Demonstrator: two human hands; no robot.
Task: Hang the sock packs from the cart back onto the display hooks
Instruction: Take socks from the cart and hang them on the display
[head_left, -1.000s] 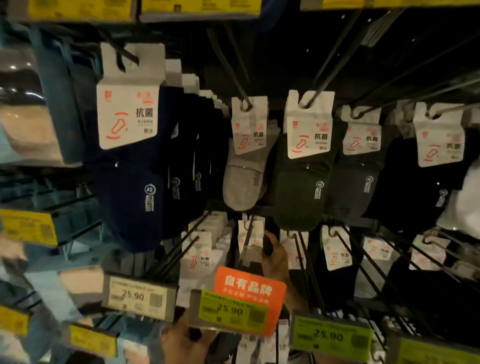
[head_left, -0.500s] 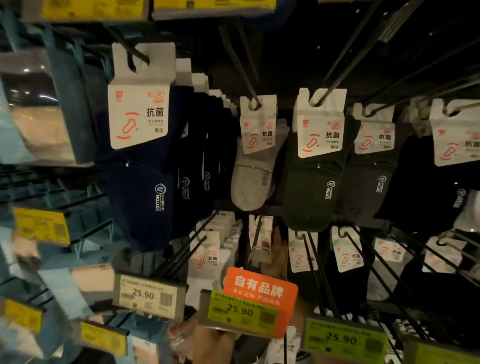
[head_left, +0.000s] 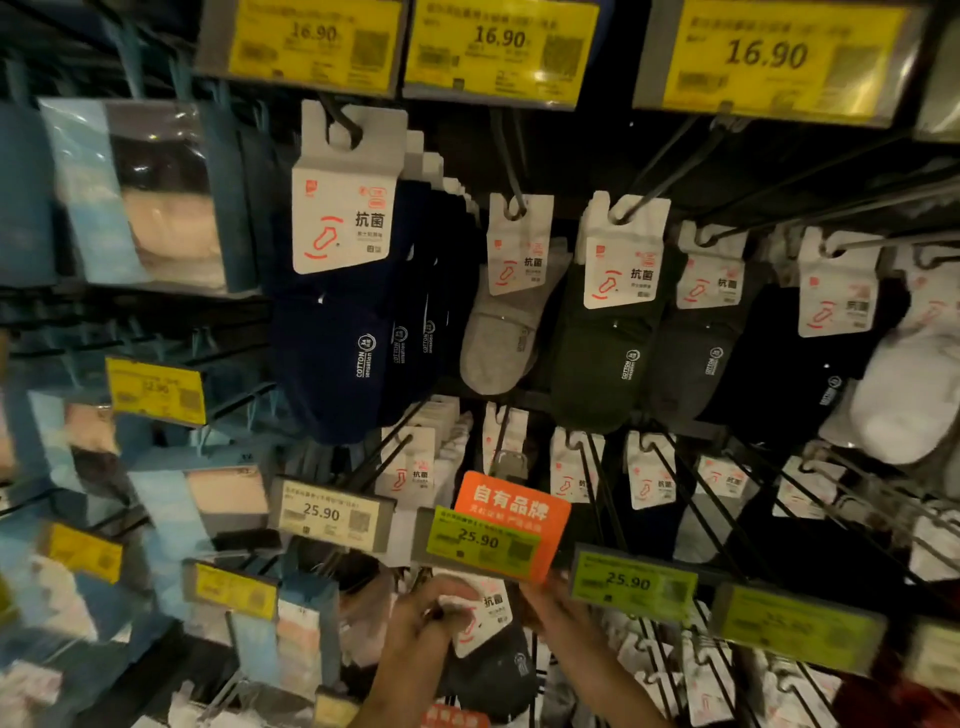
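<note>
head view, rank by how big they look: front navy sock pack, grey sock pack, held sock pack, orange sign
1. front navy sock pack, nearest the camera
2. grey sock pack and held sock pack look alike; the left hand hides part of the latter
3. orange sign, partly behind a green tag

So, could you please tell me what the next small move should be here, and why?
Probably lift the sock pack and hang its card on the hook behind the orange-backed 25.90 label. The left hand pinches the card just below that label, the right hand is at its right edge, and the pack hangs on no hook yet.
</note>
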